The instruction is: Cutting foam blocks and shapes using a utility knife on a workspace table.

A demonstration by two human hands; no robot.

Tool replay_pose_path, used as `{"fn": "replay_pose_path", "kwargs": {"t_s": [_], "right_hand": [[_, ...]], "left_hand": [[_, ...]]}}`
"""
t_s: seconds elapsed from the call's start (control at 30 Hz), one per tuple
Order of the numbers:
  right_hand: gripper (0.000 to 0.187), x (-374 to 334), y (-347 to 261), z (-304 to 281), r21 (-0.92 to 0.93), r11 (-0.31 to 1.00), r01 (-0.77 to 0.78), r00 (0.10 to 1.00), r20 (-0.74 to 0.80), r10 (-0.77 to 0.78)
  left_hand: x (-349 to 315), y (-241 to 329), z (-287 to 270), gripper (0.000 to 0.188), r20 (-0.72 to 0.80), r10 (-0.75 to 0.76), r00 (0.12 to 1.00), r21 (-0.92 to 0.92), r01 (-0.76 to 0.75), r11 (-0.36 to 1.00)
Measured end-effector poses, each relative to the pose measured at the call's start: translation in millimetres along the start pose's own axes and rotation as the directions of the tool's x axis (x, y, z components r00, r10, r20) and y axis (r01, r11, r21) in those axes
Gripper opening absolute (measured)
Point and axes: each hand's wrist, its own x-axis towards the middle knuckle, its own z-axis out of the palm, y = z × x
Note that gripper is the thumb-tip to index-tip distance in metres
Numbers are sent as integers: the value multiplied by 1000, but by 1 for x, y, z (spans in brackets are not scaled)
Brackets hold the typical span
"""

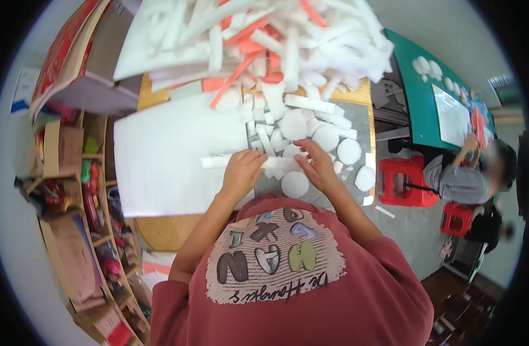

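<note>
A long white foam strip [280, 164] lies crosswise in front of my body. My left hand [243, 173] grips it near its middle, fingers closed over the top. At the strip's right end is my right hand [319, 168], its thumb and bent fingers curled about that end. The strip's left part [215, 162] reaches over a large white foam sheet [172, 132]. Round white foam discs [295, 184] and short foam blocks [310, 102] lie around my hands on the grey tabletop [267, 185].
Beyond the sheet rises a big pile of white and red foam strips [264, 40]. Wooden shelves [97, 202] stand on the left. To the right are a red stool [401, 180], a green table [417, 98] and a seated person [460, 179] working there.
</note>
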Motion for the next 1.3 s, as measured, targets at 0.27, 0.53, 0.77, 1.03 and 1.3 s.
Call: {"fn": "replay_pose_path", "kwargs": {"t_s": [0.27,0.53,0.77,1.03,1.3], "right_hand": [[34,-18,22,-57,98,966,-239,961,164,221],[35,28,122,-117,-25,976,-216,962,-178,208],[39,67,165,-97,-360,925,-126,925,-379,-22],[32,80,155,-80,-400,914,-73,881,-456,-129],[29,56,99,-33,-67,997,36,915,-398,-60]], "left_hand": [[79,34,-18,53,32,238,971,-131,-232,964],[202,17,-22,52,481,-443,757,-792,592,153],[109,40,-63,41,603,-396,693,-780,616,-109],[26,33,-45,41,606,-486,630,-749,657,-83],[6,29,-2,45,602,-482,636,-787,575,-224]]}}
